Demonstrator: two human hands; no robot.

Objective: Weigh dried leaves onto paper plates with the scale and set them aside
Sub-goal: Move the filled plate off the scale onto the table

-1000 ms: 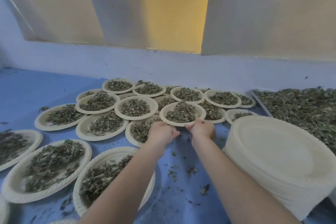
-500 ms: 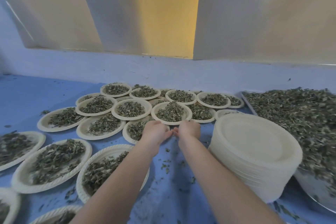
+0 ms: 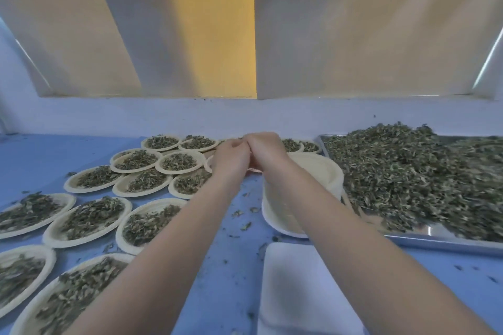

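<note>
Writing, brand or label: none legible anywhere in view.

Filled paper plates point(image 3: 178, 162) of dried leaves packed rim to rim over the left half of the blue table point(image 3: 231, 275), several overlapping, nearest ones cut off by the frame's lower left corner. Stack of empty plates point(image 3: 330, 171) right of centre, just beside the metal tray point(image 3: 446, 241) heaped with loose leaves point(image 3: 408, 171). White scale platform point(image 3: 294, 280) at bottom centre, near the stack, partly under the right forearm. Open blue surface only as a narrow lane between filled plates and stack, dotted with stray leaf bits point(image 3: 245, 226), plus a wider patch at far left.

Left hand point(image 3: 230, 159) and right hand point(image 3: 265, 149) pressed side by side at the far end of that lane, above the back rows of plates. Fingers of both curled inward and down, knuckles up. Thin pale edge point(image 3: 254, 170) visible just beneath the hands; cannot tell whether gripped or merely touched.
</note>
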